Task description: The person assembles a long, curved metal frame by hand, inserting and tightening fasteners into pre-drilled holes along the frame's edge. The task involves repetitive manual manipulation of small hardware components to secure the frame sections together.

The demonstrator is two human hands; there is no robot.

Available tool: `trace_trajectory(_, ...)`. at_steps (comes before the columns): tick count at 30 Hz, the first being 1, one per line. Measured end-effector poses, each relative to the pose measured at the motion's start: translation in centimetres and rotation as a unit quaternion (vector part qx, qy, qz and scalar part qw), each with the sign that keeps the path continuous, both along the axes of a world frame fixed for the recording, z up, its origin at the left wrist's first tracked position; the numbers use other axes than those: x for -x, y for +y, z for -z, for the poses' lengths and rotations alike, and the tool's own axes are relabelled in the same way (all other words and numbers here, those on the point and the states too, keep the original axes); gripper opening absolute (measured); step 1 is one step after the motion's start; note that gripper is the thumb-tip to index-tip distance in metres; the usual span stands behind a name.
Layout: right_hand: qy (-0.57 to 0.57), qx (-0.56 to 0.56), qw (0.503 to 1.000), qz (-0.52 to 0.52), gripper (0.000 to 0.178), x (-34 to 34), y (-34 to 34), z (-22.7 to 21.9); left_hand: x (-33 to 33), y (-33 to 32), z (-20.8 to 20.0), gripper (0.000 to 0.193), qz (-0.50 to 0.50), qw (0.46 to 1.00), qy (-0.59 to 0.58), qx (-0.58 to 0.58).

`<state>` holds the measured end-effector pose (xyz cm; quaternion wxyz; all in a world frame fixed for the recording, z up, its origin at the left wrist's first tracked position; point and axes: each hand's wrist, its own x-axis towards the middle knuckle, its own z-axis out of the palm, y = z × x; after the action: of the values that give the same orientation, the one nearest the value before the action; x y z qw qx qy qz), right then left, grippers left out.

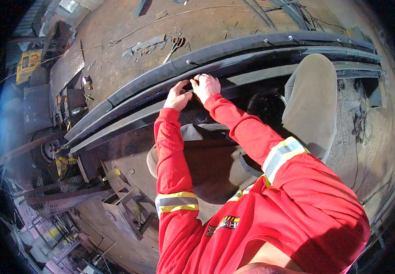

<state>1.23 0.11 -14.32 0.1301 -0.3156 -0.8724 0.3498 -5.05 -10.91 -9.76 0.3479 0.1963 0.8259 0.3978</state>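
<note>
A long dark metal beam [234,51], built of several parallel rails, runs crosswise in front of me and looks bent by the lens. Bolts [266,41] stick up along its far rail, one of them just beyond my hands. My left hand [177,97] and my right hand [206,87] meet at the beam's middle channel, close together. Bent fingers of both hands press together over the channel's edge. Whatever sits between the fingertips is too small and shaded to make out. Red sleeves with reflective bands cover both arms.
A hand tool with a dark looped end [175,47] lies on the floor beyond the beam, near grey scraps [147,44]. My knee [314,100] is close to the beam on the right. Metal boxes [123,212] and a yellow case [29,65] stand at left.
</note>
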Motion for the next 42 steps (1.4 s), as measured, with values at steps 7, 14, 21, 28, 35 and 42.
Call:
trace_trajectory(7,-0.049,0.089,0.995,0.005,0.023,0.2,0.4,-1.1,-0.3,0.1,-0.7,0.055,-0.058,0.991,-0.111,-0.036)
trace_trajectory(14,-0.068,0.181,0.980,0.039,0.025,0.6,1.4,-2.2,-0.9,0.3,-1.5,0.057,-0.114,0.967,-0.215,-0.075)
trace_trajectory(21,-0.088,0.219,0.971,0.030,0.022,0.8,1.6,-2.0,-0.8,0.3,-1.3,0.053,-0.132,0.951,-0.264,-0.093)
trace_trajectory(28,-0.079,0.168,0.982,0.028,0.024,0.7,1.2,-2.1,-0.7,0.0,-0.7,0.056,-0.141,0.929,-0.316,-0.133)
trace_trajectory(35,-0.082,0.157,0.984,-0.007,0.025,0.5,1.2,-2.1,-0.9,-0.1,-0.8,0.060,-0.165,0.911,-0.346,-0.155)
trace_trajectory(42,-0.098,0.170,0.980,-0.015,0.028,0.5,1.5,-2.1,-1.0,-0.1,-1.1,0.062,-0.168,0.916,-0.331,-0.154)
